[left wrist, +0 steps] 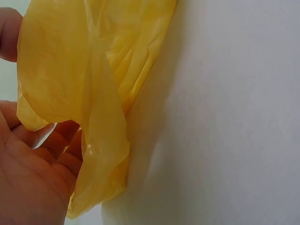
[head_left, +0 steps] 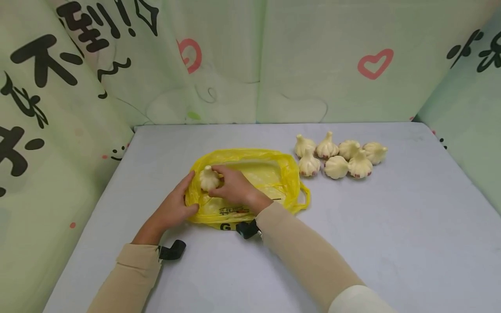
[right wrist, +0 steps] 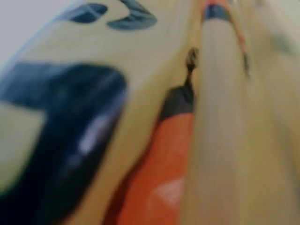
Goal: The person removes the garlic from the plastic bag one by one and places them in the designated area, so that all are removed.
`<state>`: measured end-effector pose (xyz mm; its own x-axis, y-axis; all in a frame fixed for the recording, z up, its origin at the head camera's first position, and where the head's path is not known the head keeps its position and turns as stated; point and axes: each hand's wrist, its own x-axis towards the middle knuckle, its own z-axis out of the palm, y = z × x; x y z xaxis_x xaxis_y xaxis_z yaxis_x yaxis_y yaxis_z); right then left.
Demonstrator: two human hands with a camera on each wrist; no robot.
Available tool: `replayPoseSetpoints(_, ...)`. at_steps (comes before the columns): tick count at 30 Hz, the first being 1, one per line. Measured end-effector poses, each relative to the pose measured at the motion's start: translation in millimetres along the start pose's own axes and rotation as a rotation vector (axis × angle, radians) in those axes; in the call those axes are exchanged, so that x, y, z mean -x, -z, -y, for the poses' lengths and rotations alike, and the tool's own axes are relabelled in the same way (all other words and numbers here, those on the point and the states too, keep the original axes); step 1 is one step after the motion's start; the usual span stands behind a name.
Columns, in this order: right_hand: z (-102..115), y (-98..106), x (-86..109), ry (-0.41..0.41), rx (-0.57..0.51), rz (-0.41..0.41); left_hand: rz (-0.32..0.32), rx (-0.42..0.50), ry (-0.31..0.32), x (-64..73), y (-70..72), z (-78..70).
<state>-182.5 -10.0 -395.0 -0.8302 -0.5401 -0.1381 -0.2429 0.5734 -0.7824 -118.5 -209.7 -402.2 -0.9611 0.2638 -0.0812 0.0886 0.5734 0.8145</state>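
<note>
A yellow plastic bag (head_left: 254, 154) lies on the table with its mouth spread wide. At its left side my left hand (head_left: 174, 208) holds the rim. The left wrist view has that hand (left wrist: 37, 164) with its fingers against the thin yellow plastic (left wrist: 61, 61) and a loop of the bag hanging by the palm. My right hand (head_left: 235, 187) pinches a garlic bulb (head_left: 208, 179), stem up, between thumb and fingers over the bag's left part. Only the bag's printed plastic (right wrist: 154, 164), close and blurred, fills the right wrist view; the hand is hidden there.
Several garlic bulbs (head_left: 335, 167) stand grouped on the white table (head_left: 391, 243), just right of the bag. A bag handle (head_left: 305, 195) sticks out toward them. Printed pale green curtains (head_left: 313, 65) border the table at the back and sides.
</note>
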Motion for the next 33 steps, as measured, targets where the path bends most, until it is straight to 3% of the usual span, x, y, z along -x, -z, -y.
replayPoseSetpoints(19, 1.5, -8.9, -3.6, 0.045, 0.001, -0.078, -0.007, 0.010, -0.026, 0.0, -1.1, 0.5)
replayPoseSetpoints(33, -5.5, 1.8, 4.0, 0.044, -0.096, -0.090, -0.004, 0.009, -0.019, -0.9, -2.4, 0.1)
